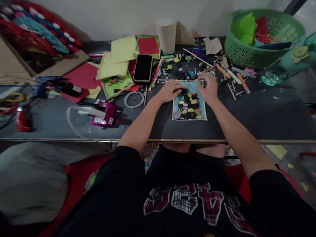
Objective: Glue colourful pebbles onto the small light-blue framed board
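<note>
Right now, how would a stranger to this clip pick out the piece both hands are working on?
On the dark table, look front and centre, just right of the black phone. The left hand and right hand rest on a small framed board. Only it has a pale blue base covered with black, green and pink pebbles.

Bare table (259, 115) right of tray (175, 113); hole punch (105, 113) crowds left.
</note>
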The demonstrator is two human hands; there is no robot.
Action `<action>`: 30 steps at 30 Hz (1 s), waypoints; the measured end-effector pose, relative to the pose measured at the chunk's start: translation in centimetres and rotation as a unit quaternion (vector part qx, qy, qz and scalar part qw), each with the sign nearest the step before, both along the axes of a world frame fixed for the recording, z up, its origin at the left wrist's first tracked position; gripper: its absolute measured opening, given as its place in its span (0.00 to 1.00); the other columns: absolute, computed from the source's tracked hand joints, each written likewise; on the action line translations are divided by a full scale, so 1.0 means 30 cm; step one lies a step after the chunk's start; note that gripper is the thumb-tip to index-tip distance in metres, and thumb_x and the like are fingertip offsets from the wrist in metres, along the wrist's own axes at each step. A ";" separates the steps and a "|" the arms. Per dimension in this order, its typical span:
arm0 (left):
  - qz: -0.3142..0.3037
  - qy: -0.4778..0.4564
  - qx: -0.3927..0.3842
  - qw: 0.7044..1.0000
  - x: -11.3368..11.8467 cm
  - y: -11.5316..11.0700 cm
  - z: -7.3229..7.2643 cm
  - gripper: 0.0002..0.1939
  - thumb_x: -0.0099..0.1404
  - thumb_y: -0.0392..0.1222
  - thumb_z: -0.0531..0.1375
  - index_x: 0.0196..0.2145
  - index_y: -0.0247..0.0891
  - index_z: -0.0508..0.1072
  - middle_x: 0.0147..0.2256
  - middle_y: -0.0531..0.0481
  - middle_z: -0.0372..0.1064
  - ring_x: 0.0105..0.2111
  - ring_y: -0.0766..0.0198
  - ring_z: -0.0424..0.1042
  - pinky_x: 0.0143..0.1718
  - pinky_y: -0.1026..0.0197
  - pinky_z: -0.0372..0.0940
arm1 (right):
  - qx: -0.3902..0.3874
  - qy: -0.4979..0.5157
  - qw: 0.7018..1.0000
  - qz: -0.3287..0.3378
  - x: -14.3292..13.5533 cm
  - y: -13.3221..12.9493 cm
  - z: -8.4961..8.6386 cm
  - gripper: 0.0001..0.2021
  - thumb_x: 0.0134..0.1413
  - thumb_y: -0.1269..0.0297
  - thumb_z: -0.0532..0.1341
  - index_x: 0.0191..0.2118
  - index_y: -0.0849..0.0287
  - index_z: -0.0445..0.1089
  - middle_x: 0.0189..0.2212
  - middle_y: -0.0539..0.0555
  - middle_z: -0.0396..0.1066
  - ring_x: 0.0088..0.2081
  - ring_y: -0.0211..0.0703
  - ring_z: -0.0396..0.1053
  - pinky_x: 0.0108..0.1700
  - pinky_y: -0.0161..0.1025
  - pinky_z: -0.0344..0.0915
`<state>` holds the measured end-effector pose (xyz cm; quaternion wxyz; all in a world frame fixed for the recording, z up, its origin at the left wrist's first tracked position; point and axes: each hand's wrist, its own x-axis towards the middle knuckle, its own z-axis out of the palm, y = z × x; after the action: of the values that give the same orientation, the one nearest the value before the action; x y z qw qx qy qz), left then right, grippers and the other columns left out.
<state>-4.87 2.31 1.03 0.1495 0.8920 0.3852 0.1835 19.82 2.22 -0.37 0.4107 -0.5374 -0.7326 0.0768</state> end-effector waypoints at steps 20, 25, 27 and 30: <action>-0.047 0.086 0.061 0.993 0.022 -0.023 0.031 0.31 0.65 0.26 0.49 0.60 0.45 0.73 0.59 0.49 0.73 0.61 0.57 0.68 0.65 0.50 0.60 | -0.001 -0.016 1.000 0.003 -0.007 -0.009 0.004 0.04 0.56 0.69 0.59 0.36 0.51 0.67 0.44 0.54 0.75 0.54 0.54 0.70 0.64 0.57 0.62; -0.047 0.076 0.027 0.996 0.011 -0.012 0.021 0.27 0.68 0.29 0.50 0.59 0.46 0.73 0.59 0.47 0.72 0.61 0.57 0.68 0.63 0.50 0.62 | 0.006 -0.017 1.000 0.006 -0.004 -0.005 0.001 0.03 0.56 0.66 0.58 0.36 0.51 0.67 0.44 0.55 0.76 0.54 0.55 0.70 0.64 0.58 0.63; -0.033 0.062 0.028 0.997 0.016 -0.010 0.010 0.27 0.69 0.29 0.48 0.59 0.47 0.73 0.58 0.46 0.73 0.59 0.57 0.69 0.61 0.51 0.64 | 0.011 -0.015 1.000 0.007 -0.003 -0.004 0.001 0.03 0.55 0.66 0.58 0.36 0.51 0.67 0.43 0.55 0.76 0.54 0.55 0.71 0.64 0.59 0.63; -0.004 0.048 0.046 0.998 0.035 -0.017 0.000 0.25 0.71 0.31 0.47 0.59 0.42 0.73 0.56 0.44 0.74 0.58 0.56 0.70 0.60 0.51 0.65 | 0.015 -0.010 1.000 0.005 -0.003 -0.007 0.005 0.04 0.54 0.67 0.58 0.35 0.51 0.69 0.42 0.54 0.76 0.53 0.55 0.71 0.63 0.60 0.64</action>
<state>-3.82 1.79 1.03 0.0900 0.9074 0.3792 0.1571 19.72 2.03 -0.22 0.4113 -0.5284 -0.7401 0.0621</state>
